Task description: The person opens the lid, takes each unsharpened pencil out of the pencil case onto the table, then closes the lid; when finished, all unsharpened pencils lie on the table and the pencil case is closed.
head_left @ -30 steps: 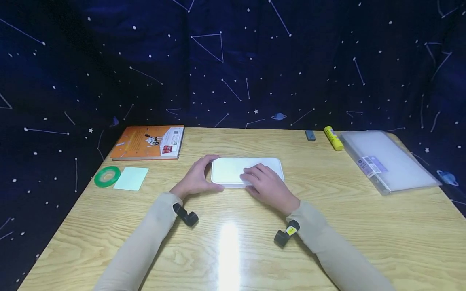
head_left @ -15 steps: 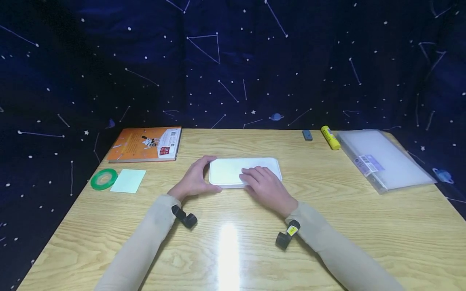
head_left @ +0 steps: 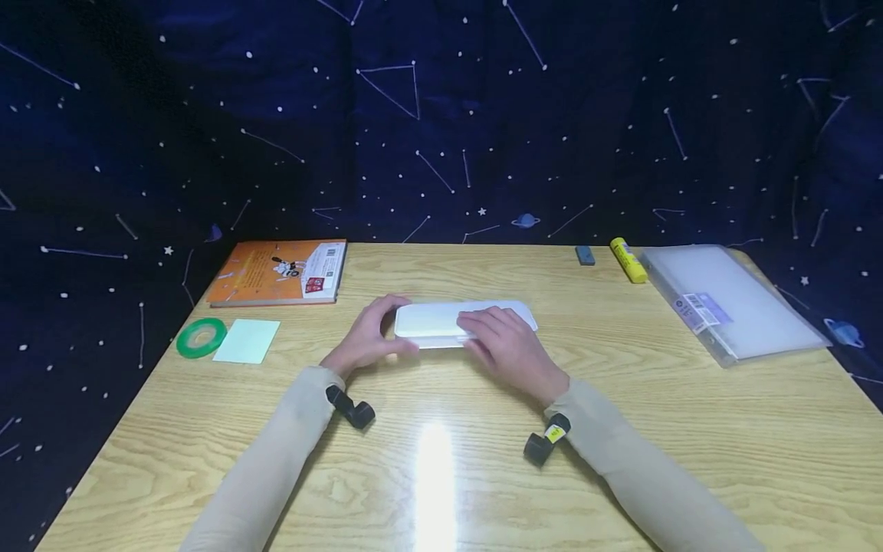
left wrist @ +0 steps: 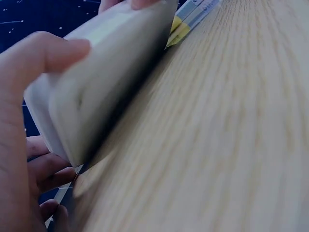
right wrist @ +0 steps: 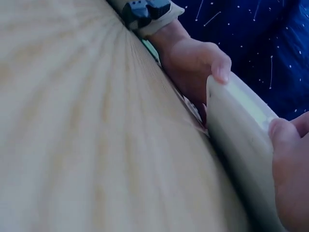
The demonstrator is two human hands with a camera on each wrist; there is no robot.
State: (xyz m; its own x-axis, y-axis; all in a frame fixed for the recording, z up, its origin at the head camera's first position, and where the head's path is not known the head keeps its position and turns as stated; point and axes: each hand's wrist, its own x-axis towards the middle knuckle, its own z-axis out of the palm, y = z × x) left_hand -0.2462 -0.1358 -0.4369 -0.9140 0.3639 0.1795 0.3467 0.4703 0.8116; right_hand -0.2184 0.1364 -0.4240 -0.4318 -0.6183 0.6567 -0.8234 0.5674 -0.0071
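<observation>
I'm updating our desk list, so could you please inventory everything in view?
case: 1, white, centre
book: 1, orange and white, back left
tape roll: 1, green, left
paper square: 1, pale green, right of tape roll
small block: 1, dark blue, back right
tube: 1, yellow, right of small block
folder: 1, translucent, far right
table: 1, wood-toned, beneath them
curtain: 1, starry dark blue, behind
wrist cameras: 2, black, one per wrist
sleeves: 2, beige, on both arms
left hand: 1, bare, gripping case's left end
right hand: 1, bare, on case's right part
</observation>
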